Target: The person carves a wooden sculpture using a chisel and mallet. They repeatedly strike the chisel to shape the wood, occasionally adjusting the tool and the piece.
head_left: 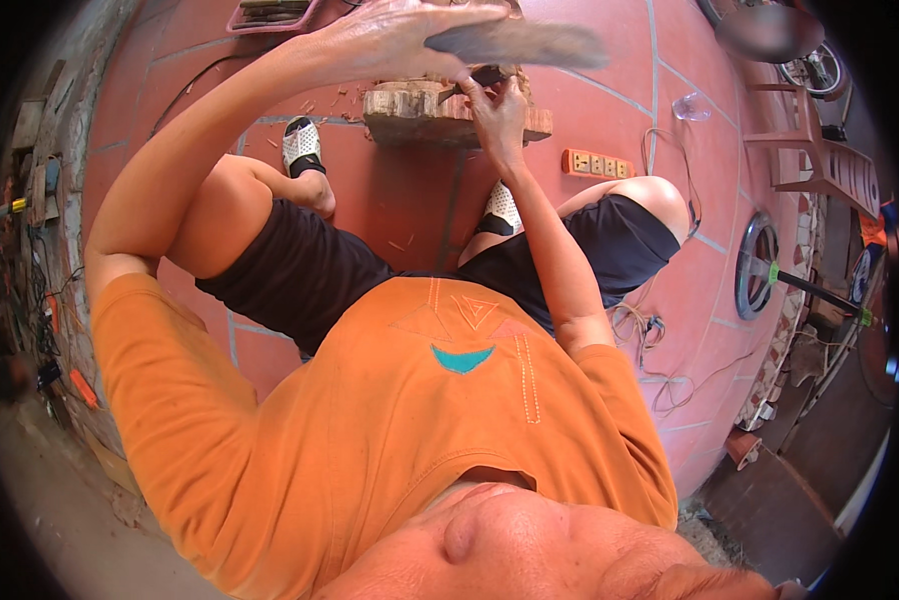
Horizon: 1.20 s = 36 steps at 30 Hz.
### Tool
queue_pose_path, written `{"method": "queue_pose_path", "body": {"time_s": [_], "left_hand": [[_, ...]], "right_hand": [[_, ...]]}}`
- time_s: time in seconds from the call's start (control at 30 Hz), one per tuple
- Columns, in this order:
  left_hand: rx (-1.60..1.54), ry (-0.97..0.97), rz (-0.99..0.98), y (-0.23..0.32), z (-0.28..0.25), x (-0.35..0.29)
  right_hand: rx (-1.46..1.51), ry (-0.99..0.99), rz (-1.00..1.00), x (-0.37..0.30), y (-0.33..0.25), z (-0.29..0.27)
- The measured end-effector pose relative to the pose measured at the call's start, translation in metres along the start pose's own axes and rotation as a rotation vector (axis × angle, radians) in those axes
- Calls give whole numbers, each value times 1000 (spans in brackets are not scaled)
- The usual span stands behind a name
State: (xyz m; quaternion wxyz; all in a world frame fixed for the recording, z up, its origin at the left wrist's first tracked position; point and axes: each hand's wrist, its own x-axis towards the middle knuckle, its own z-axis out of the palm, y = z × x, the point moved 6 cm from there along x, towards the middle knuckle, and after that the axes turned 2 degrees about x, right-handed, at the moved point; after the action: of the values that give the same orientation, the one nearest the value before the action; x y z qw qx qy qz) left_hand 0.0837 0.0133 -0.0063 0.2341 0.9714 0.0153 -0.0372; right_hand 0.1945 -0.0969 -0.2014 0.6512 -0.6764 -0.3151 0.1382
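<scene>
My left hand (385, 40) reaches far forward at the top of the view, closed around a long, flat piece that looks like wood (530, 45), blurred by motion. Just below it, my right hand (500, 115) pinches a small dark piece (486, 75) with a thin dark tip pointing left; its kind is hard to make out. Both hands are over a thick, rough-edged wooden block (415, 112) on the floor between my feet. A brown wooden shape stands on the block, mostly hidden behind the hands and the blurred piece.
Wood chips (345, 95) lie on the red tiles beside the block. An orange power strip (598, 163) sits to its right, with cables trailing. Farther right are a clear plastic cup (690, 107), a pinkish plastic chair (820, 150) and a round-based stand (755, 265). A pink tray (275, 15) stands at the far left.
</scene>
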Motion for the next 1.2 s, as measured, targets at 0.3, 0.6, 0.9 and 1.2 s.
{"method": "queue_pose_path", "body": {"time_s": [0.3,0.6,0.9,1.2], "left_hand": [[39,177,62,13,-13,2],[76,-158,-178,-3,5,4],[7,19,-174,-4,-15,-2],[15,57,-44,0,-11,-6]], "right_hand": [[55,-18,24,0,-5,0],[349,-81,438,7,19,-14],[259,-63,238,10,15,-20],[316,-82,202,2,7,-11]]}}
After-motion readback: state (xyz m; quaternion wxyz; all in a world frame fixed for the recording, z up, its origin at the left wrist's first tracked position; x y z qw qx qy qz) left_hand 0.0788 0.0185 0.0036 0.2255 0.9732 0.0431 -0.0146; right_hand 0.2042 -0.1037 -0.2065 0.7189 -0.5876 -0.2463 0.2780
